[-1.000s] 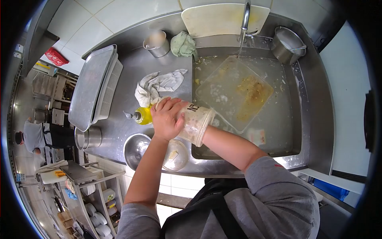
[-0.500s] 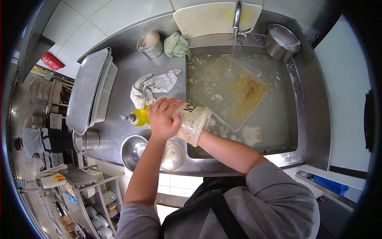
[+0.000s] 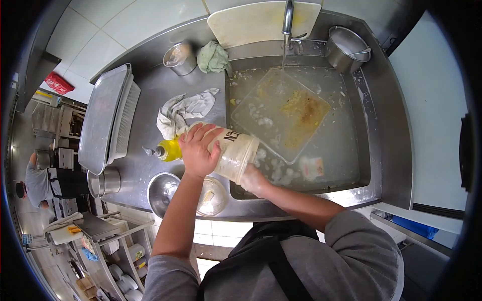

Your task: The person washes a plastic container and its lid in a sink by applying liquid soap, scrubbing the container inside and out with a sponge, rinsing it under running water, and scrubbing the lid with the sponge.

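Note:
A cloudy plastic tub (image 3: 232, 159) with dark printed letters lies tilted on its side over the sink's left edge, its mouth toward the right. My left hand (image 3: 200, 150) is wrapped over its base end and grips it. At the rim, my right hand (image 3: 254, 180) reaches into the mouth; its fingers are hidden inside, so what they hold cannot be seen. A yellow pump bottle (image 3: 169, 150) lies just left of my left hand. Below the tub are a round clear lid (image 3: 213, 196) and a metal bowl (image 3: 163, 192), partly behind my left forearm.
The sink (image 3: 372, 150) holds murky water, food bits and a submerged clear sheet or lid (image 3: 281, 108), under a running faucet (image 3: 287, 22). Cloths (image 3: 188, 108), a metal pot (image 3: 346, 50) and a tray over a basket (image 3: 105, 118) stand around. A person (image 3: 42, 183) works far left.
My right hand has drawn partly back from the tub, so its wrist and back now show at the rim. My left hand keeps its grip. The view has shifted slightly.

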Tool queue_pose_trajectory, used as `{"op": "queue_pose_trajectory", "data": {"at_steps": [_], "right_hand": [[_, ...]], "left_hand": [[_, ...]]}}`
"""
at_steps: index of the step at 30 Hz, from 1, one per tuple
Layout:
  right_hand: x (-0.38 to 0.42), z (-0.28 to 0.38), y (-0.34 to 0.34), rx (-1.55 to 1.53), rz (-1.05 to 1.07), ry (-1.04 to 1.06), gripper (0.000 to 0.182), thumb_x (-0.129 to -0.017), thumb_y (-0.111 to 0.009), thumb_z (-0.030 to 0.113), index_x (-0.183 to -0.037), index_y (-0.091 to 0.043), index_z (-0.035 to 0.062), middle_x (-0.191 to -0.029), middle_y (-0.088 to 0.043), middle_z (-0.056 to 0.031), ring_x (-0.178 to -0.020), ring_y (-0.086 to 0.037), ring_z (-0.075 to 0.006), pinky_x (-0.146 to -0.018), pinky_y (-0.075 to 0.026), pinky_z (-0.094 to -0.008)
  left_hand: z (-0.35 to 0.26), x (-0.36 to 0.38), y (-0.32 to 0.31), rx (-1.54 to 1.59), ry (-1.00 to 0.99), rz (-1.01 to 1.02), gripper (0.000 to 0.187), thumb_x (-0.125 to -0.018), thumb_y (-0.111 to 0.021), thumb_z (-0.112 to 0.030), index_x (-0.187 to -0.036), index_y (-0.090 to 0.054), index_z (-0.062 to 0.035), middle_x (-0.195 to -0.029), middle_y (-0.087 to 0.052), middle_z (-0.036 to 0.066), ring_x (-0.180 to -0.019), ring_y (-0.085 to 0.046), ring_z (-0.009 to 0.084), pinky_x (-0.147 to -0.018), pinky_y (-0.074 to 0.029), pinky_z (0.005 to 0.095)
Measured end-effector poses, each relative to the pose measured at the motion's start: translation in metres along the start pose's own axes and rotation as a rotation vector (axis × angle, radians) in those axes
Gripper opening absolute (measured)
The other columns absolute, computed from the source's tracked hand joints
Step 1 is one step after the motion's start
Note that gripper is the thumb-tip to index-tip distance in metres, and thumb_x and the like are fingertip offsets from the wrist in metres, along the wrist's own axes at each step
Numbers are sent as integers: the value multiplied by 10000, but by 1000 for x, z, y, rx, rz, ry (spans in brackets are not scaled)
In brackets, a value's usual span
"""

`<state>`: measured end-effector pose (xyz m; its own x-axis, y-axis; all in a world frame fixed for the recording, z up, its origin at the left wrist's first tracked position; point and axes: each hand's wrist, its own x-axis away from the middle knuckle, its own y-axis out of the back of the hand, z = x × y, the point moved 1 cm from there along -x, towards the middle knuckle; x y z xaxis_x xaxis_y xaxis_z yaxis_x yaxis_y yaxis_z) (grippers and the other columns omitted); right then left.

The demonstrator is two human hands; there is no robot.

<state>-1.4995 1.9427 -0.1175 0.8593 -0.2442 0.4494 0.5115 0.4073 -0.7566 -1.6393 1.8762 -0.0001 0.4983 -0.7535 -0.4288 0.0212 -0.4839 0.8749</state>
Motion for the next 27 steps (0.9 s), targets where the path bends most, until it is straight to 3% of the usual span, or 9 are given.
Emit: {"op": "queue_pose_trajectory", "data": {"at_steps": [5, 8, 13, 15, 16, 18, 21, 25, 27], "right_hand": [[18, 110, -52, -424, 25, -278, 520, -904, -609, 265, -1315, -447, -10, -1212, -577, -123, -1023, -591, -214, -900, -478, -366], [-5, 77, -27, 693, -236, 553, 559, -795, -771, 200, -1245, -513, -10, -1161, -610, -165, -996, -604, -178, -761, -532, -353], [12, 56, 15, 450, 8, 542, 400, -781, -777, 154, -1120, -613, 16, -1077, -666, -42, -924, -627, -153, -805, -520, -308], [16, 73, 17, 1425, 45, 868, 396, -789, -766, 179, -1111, -615, 6, -1008, -680, -60, -890, -640, -189, -806, -525, -321], [11, 78, 8, 1426, 44, 876, 396, -789, -766, 179, -1111, -615, 6, -1008, -680, -60, -890, -640, -189, -806, -525, -321], [-2, 86, -11, -261, 85, 151, 373, -790, -748, 179, -1100, -620, 17, -917, -680, -52, -835, -653, -211, -784, -534, -333], [-6, 149, -54, 598, -112, 211, 243, -831, -665, 86, -1052, -618, -1, -984, -664, -117, -879, -648, -205, -756, -544, -353], [-19, 136, -58, 621, -177, 304, 267, -849, -661, 98, -1092, -593, 9, -1038, -653, -121, -906, -638, -186, -789, -535, -336], [-10, 93, -44, -171, -117, 562, 265, -850, -660, 52, -1098, -580, -1, -1045, -646, -111, -894, -626, -157, -790, -528, -303]], "left_hand": [[-9, 4, -10, -99, 86, -78, 347, -802, -569, -306, -1125, -672, -231, -1168, -614, 0, -1158, -507, 262, -952, -303, 469], [-24, 20, -28, -207, 148, -196, 368, -825, -563, -326, -1175, -640, -240, -1215, -568, 19, -1175, -476, 259, -949, -293, 498], [-44, -4, 3, -287, 223, 9, 403, -856, -565, -387, -1221, -595, -217, -1163, -550, 39, -1152, -476, 241, -966, -278, 536], [-30, -19, -3, -285, 142, -15, 396, -863, -557, -369, -1211, -584, -181, -1187, -562, 55, -1142, -507, 245, -973, -306, 522], [-20, -21, -15, -199, 100, 8, 387, -866, -550, -367, -1196, -587, -169, -1200, -567, 66, -1133, -523, 250, -975, -317, 517], [-18, -21, -18, -100, 61, 47, 408, -875, -529, -371, -1210, -573, -142, -1231, -578, 94, -1114, -553, 286, -978, -338, 495], [-35, -8, -20, -226, 95, -51, 444, -879, -524, -380, -1262, -549, -157, -1236, -565, 98, -1132, -532, 311, -976, -331, 512], [-41, -3, -18, -314, 134, -53, 462, -880, -526, -394, -1301, -534, -204, -1245, -549, 106, -1156, -507, 333, -974, -327, 518], [-39, -3, -17, -320, 134, -23, 470, -879, -532, -415, -1326, -522, -270, -1241, -535, 111, -1143, -503, 328, -954, -329, 512]]}}
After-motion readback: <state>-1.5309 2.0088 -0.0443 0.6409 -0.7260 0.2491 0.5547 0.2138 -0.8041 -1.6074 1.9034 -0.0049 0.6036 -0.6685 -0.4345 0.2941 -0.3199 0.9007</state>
